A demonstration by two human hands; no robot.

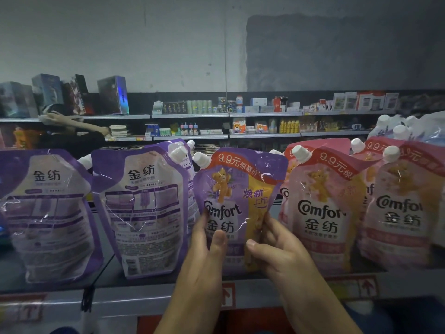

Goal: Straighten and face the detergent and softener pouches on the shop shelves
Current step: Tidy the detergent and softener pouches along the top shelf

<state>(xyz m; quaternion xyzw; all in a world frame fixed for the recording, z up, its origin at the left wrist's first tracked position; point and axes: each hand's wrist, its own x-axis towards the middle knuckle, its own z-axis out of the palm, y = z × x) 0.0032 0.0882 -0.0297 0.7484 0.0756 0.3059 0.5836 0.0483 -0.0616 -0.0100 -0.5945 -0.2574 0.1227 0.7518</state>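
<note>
The purple pouch (237, 189) stood on the shelf (144, 300), roughly mid-row, with its printed front toward the aisle and its white cap at the upper left. Both hands were on its lower half. The left hand (204, 249) had its thumb across the front and its fingers along the left edge. The right hand (277, 251) pinched the right edge, thumb in front. Each grip was therefore clamped on that one pouch, which leaned slightly and was creased near the top.

To its right, the pink pouches (322, 208) already showed their fronts, though they overlapped and tilted a little. To its left, two back-facing pouches (144, 208) showed only their small-print panels, one just beside the held pouch and the other further along, with more half-hidden behind them.

By this showing the job was about half done. The right side was faced, the middle pouch was being set, and the left ones were likely still to be turned and squared up.
</note>
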